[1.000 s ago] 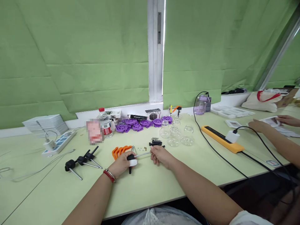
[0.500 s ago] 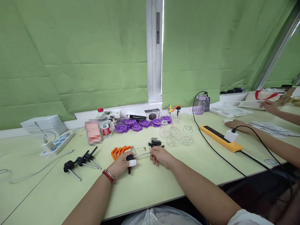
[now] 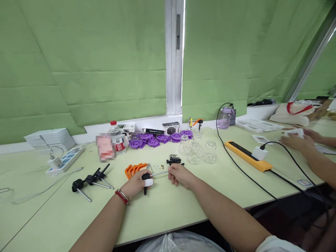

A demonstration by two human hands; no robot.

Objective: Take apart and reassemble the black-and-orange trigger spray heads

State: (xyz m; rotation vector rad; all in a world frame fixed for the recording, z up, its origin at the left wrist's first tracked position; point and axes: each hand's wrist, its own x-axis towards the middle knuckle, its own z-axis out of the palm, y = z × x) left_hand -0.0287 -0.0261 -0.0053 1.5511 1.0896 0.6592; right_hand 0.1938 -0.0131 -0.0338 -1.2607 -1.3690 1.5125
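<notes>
Black-headed rod (image 3: 159, 173), head in left hand's (image 3: 136, 183) grip (white wrap (image 3: 149, 182) on thumb), far end in right hand's (image 3: 181, 175) pinch.

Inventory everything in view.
Knobbed rods: four, black and silver, three left, one held
Angled handles: several, orange, centre
Springs and bars: several, dark, centre
Glass jars: several, clear, centre right
Openwork discs: several, purple, back
Water bottle: one, clear, back left
Power strips: two, white left, yellow right
Drinking bottle: one, purple, back right
Tote bag: one, white, far right
Stack: one, white, back left
Table: one, green, foreground
Window coverings: several, green, behind
Co-worker's hands: two, far right
Left hand: one, holding knob
Right hand: one, holding rod end
</notes>
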